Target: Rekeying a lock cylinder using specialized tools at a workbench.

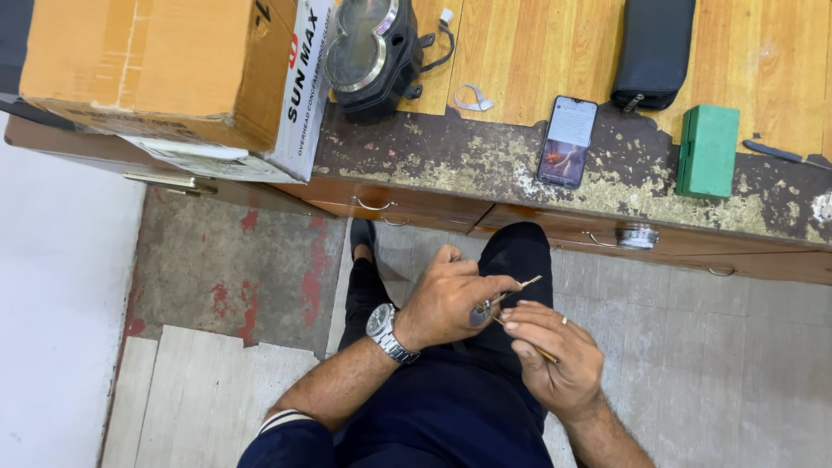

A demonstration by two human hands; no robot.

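Worn wooden desk (485,165); shiny metal watch (382,324).

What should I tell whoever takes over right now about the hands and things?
Left hand: pinches a small metal part, a thin pin sticking out of it.
Right hand: fingertips at the same part, holding a thin rod.
Both are over the lap, clear of the bench.
On the bench: phone, green box, gauge cluster, black pouch, carton.
Done or left: cannot tell.
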